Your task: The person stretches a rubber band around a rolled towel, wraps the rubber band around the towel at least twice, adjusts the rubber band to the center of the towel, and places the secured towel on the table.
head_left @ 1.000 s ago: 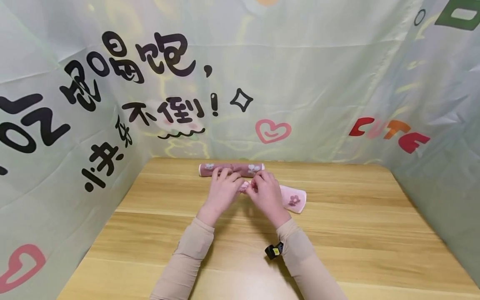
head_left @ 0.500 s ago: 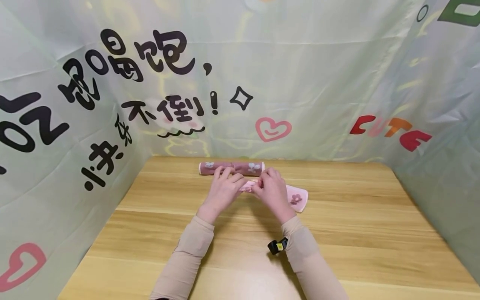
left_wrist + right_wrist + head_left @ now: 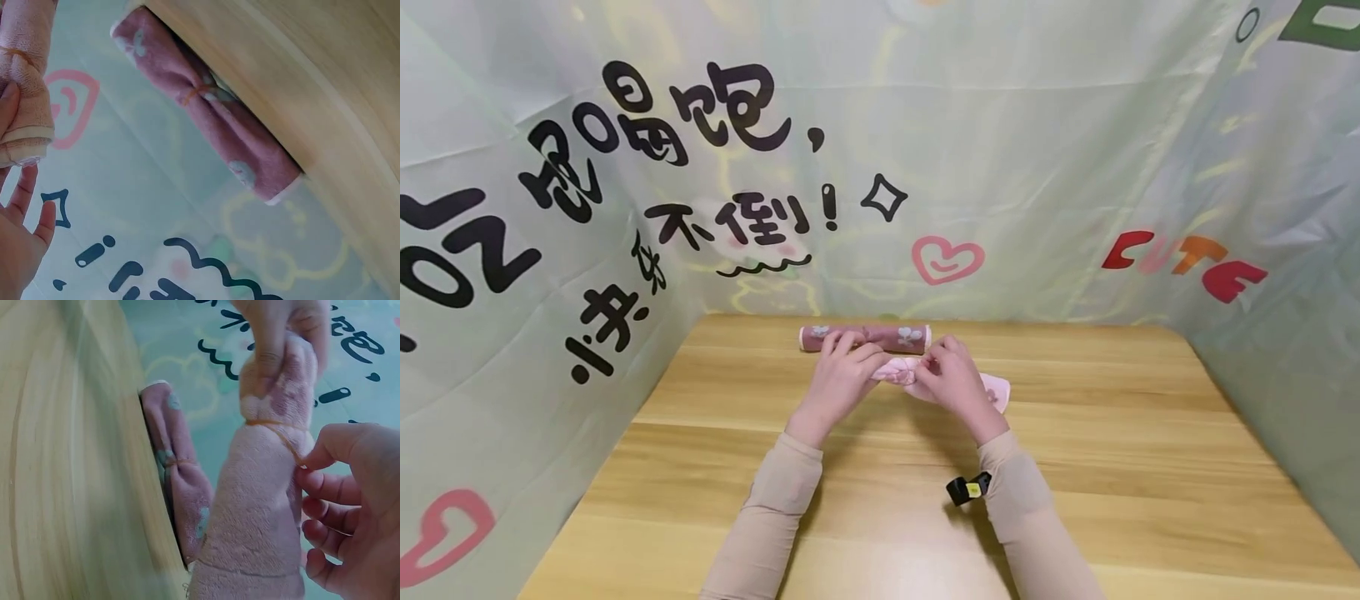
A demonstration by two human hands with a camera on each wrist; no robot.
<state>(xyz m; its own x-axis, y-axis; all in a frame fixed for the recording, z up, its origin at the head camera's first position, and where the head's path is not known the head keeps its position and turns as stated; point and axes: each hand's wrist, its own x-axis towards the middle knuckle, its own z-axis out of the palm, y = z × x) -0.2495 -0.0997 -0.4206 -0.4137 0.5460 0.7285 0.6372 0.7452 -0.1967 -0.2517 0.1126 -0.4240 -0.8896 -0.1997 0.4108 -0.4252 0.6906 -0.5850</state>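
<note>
A light pink rolled towel [image 3: 250, 506] is held up off the table between both hands. My left hand [image 3: 842, 375] grips one end of it, thumb on one side and fingers on the other; in the right wrist view this left hand [image 3: 284, 331] is at the top. An orange-brown rubber band [image 3: 269, 424] loops round the towel near that end. Part of the band is drawn out to the side, pinched between the thumb and forefinger of my right hand [image 3: 362, 494]. The towel's far end, with a flower print, shows beyond my right hand [image 3: 958, 379] in the head view.
A darker mauve rolled towel [image 3: 880, 337], with a rubber band [image 3: 197, 92] round its middle, lies at the back of the wooden table [image 3: 880, 500]. Printed cloth walls [image 3: 1037, 167] enclose the table at the back and sides.
My right hand has moved a little to the right, away from my left. More of the pink towel and the band now shows between the hands. The mauve towel stays put.
</note>
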